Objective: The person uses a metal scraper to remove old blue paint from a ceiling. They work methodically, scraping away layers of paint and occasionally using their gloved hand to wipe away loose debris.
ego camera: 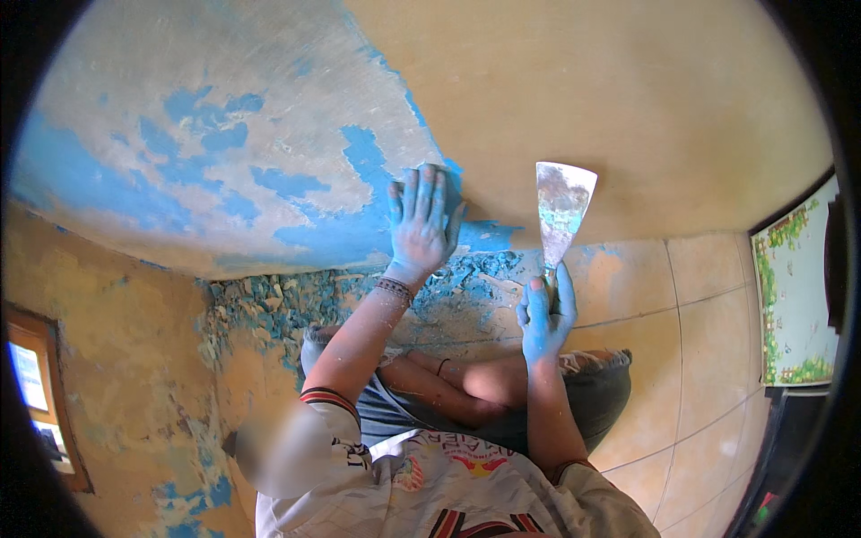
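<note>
Blue dust coats both my hands. My left hand (422, 225) lies with its fingers extended against the blue paint at the lower part of the wall (269, 134); whether anything is under the palm cannot be told. My right hand (548, 313) grips the handle of a paint scraper (565, 208), whose wide, stained metal blade points up and away from me, beside the tan part of the wall (605, 101). Patches of blue paint (289, 183) remain among bared grey plaster on the left, and a ragged blue edge borders the tan paint.
Paint flakes (269, 302) and blue debris (464, 286) lie along the wall's foot on the tiled floor (625, 376). My crossed legs (451, 390) are close below my hands. At right stands a leaf-patterned panel (794, 289); at far left, a wooden-framed opening (50, 390) in the side wall.
</note>
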A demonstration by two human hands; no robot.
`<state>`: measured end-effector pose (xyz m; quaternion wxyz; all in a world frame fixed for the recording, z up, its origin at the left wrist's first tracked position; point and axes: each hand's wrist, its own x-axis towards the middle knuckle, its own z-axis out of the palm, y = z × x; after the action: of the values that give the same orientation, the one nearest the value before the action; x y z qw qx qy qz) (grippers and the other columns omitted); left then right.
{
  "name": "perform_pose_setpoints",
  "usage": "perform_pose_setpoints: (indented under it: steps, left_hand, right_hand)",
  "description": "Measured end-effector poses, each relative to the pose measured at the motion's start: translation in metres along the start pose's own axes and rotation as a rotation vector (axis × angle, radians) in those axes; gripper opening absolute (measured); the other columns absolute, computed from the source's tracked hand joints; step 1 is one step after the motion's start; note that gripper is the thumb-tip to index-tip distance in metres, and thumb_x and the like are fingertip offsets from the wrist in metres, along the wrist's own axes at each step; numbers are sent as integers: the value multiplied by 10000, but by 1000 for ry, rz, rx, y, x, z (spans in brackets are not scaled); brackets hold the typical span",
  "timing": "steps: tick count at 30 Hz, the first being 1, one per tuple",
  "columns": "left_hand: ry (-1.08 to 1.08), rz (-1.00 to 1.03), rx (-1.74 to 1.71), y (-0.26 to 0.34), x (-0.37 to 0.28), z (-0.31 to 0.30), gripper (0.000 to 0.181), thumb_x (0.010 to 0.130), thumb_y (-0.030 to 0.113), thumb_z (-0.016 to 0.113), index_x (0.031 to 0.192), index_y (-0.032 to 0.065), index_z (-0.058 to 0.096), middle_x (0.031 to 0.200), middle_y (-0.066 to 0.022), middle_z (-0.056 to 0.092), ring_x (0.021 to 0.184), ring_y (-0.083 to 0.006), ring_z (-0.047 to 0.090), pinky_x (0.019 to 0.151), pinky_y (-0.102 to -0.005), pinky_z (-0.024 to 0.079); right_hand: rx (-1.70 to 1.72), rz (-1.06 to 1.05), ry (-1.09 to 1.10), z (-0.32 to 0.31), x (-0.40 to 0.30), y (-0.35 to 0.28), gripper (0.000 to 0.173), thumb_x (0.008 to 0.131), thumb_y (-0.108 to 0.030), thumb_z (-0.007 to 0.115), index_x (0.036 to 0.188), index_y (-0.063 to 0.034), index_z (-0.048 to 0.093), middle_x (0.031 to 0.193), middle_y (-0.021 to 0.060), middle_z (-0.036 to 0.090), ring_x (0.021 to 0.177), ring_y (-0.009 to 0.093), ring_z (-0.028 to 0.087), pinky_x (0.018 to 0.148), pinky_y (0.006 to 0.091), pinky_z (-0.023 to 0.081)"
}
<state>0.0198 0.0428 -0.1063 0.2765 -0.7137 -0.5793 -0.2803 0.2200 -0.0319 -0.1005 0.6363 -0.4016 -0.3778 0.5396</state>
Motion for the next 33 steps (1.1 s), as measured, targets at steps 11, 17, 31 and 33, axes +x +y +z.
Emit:
perform_pose_setpoints:
  steps: [11,17,31,33]
  left_hand:
    - [68,-119,-55,-16,13,-25,650,865,309,584,1367,-33,352,1469,-195,270,1380,-354,207,1116,-542,71]
    - [117,-179,-248,-13,-9,-17,599,895,242,525,1350,-100,337,1455,-283,236,1386,-415,138,1108,-553,57]
    - [359,-221,-980,29,0,-103,643,859,162,541,1367,-125,271,1392,-421,187,1316,-556,175,1073,-591,135]
    - [371,-240,-1006,25,0,-104,645,856,160,549,1366,-123,273,1393,-420,185,1312,-560,181,1069,-595,137]
  right_hand:
    - [-49,132,-19,-5,-3,0,524,873,-111,594,1346,4,399,722,-13,496,518,28,410,415,173,326]
    - [-768,-78,-416,-20,13,-64,452,797,-59,639,1232,11,540,857,43,602,712,146,540,663,258,443]
    - [-602,-838,-340,127,60,-207,503,822,-128,668,1240,32,440,962,140,575,861,189,570,779,312,485]
    - [-286,-825,-439,151,74,-203,526,863,-214,647,1260,32,406,995,141,558,897,195,545,835,355,464]
